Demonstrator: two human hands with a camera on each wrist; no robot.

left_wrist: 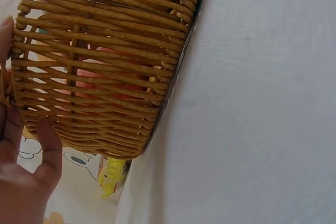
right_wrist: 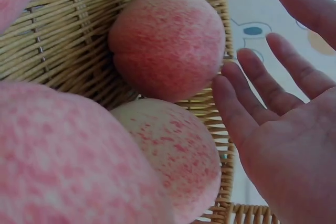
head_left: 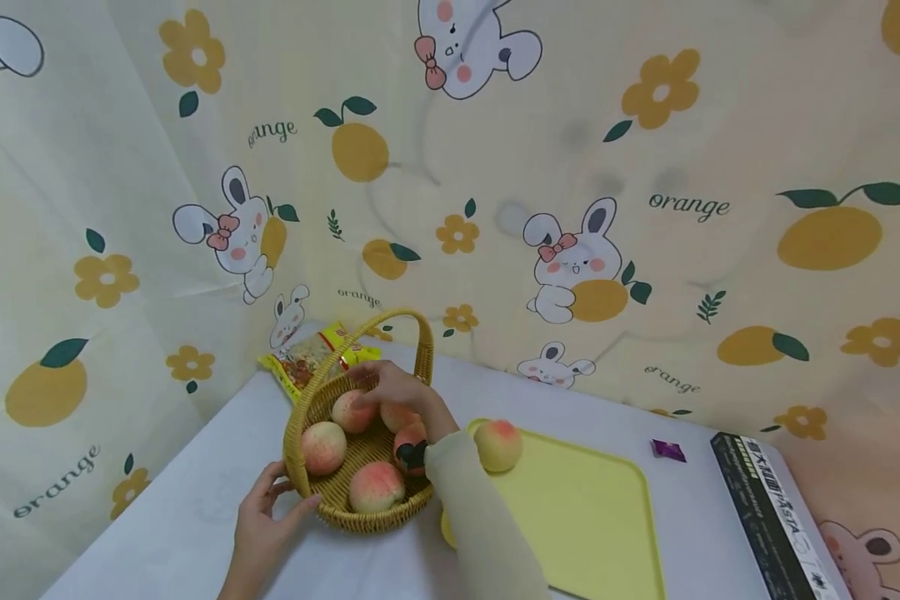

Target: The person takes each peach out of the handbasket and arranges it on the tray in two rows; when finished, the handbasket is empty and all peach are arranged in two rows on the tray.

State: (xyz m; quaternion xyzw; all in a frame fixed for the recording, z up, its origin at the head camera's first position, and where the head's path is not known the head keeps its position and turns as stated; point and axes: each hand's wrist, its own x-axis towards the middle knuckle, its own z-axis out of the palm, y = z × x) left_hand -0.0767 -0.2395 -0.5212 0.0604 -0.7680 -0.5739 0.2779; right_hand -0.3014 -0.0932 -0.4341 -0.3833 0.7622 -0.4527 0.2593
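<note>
A wicker basket [head_left: 367, 523] with an arched handle stands on the white table, holding several pink-and-cream peaches [head_left: 377, 487]. My left hand [head_left: 265, 518] grips its near left side by the handle's foot; the left wrist view shows the thumb [left_wrist: 50, 148] against the woven wall. Over the far part of the basket reaches my right hand [head_left: 401, 392]. In the right wrist view its fingers are spread and hold nothing, close beside a red peach [right_wrist: 168, 43] at the rim. Another peach [head_left: 498, 445] sits on the yellow tray [head_left: 585, 508].
Behind the basket lies a yellow snack packet [head_left: 300, 358]. A small purple wrapped piece [head_left: 668, 451] and a long black pasta box [head_left: 772, 517] lie to the right. Patterned cloth [head_left: 465, 275] hangs behind the table.
</note>
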